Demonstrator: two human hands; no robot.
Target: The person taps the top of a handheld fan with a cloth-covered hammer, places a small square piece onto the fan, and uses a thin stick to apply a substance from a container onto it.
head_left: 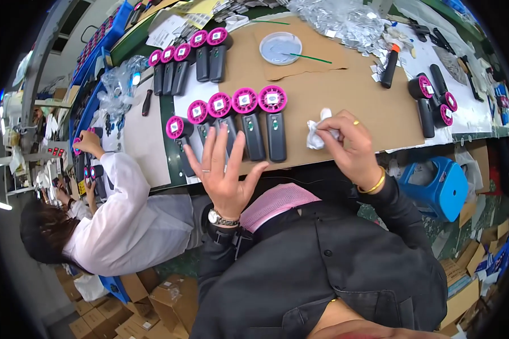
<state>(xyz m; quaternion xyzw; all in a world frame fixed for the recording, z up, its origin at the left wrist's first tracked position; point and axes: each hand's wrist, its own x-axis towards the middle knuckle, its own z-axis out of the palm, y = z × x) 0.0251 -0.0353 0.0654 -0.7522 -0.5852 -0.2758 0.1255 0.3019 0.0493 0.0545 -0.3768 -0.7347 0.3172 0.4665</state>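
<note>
My left hand [223, 175] is spread open over the lower handles of the front row of black handheld fans with round pink heads. Its fingertips lie over or just above the handles; actual contact I cannot tell. The rightmost front fan [276, 135] lies apart from the hand, its green-marked handle toward me. To the right, my right hand [349, 144] pinches a crumpled white wipe [316, 135] at the table's front edge. A second row of pink-headed fans [202, 63] lies farther back on the left.
A round white dish [280, 48] with a green stick [311, 58] lies on cardboard. At right are several more fans [425, 107] and an orange-and-black tool [389, 68]. A screwdriver [147, 103] lies left. A co-worker [107, 209] sits left; a blue stool [435, 189] stands right.
</note>
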